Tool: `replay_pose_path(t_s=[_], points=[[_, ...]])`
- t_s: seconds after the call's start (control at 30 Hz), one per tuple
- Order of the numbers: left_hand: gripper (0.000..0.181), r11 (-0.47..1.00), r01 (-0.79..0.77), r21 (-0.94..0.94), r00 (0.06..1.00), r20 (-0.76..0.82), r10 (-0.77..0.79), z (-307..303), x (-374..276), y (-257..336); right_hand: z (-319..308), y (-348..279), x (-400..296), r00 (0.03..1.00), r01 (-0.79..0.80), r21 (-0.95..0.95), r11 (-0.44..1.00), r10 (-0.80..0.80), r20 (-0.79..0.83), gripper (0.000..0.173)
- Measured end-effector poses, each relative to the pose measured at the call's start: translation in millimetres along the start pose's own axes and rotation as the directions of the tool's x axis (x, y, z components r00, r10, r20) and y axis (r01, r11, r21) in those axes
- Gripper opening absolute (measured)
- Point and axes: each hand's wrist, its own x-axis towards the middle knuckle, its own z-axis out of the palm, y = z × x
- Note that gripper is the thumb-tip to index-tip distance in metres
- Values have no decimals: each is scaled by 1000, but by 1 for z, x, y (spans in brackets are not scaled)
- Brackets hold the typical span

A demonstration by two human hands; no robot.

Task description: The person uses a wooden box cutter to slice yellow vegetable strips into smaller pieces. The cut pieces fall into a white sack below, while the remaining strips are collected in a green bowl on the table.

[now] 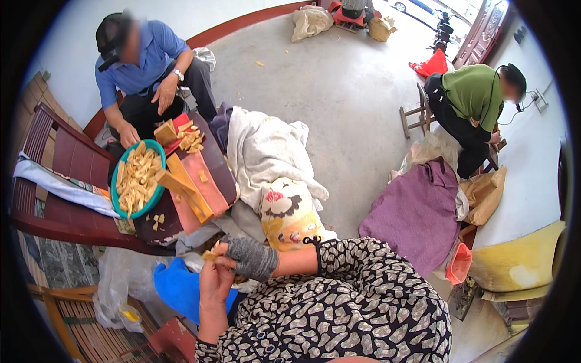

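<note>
My left hand, bare, and my right hand, in a grey fingerless knit glove, meet at the fingertips. Between them is a small yellowish piece, pinched by both; its far part is hidden by the fingers. Ahead of my hands, a dark red table bears a salmon-coloured cloth with a wooden block stand on it. At the table's left, a green plastic basin holds many yellowish strips. More pieces lie on a red cloth beside a wooden block.
A person in blue sits across the table, one hand at the basin. Another in green sits at the right. White cloth and purple cloth lie ahead. A wooden chair stands left; blue fabric lies beside my left hand.
</note>
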Motion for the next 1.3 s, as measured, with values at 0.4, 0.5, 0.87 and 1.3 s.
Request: replay_pose_path(t_s=[0.4,0.5,0.87,1.3], points=[[30,988,-26,150,992,129,7,46,0,9,-22,-27,15,984,-178,-42,983,179,15,29],[24,888,-107,448,990,-35,137,66,-14,13,-28,-33,24,995,-50,-176,983,34,-90,28],[29,-436,-451,779,347,603,719,51,-23,33,-34,-74,48,765,-631,554,543,557,325,33],[14,838,-476,267,877,214,430,47,-32,45,-32,-70,35,969,-96,-304,948,159,189,28]])
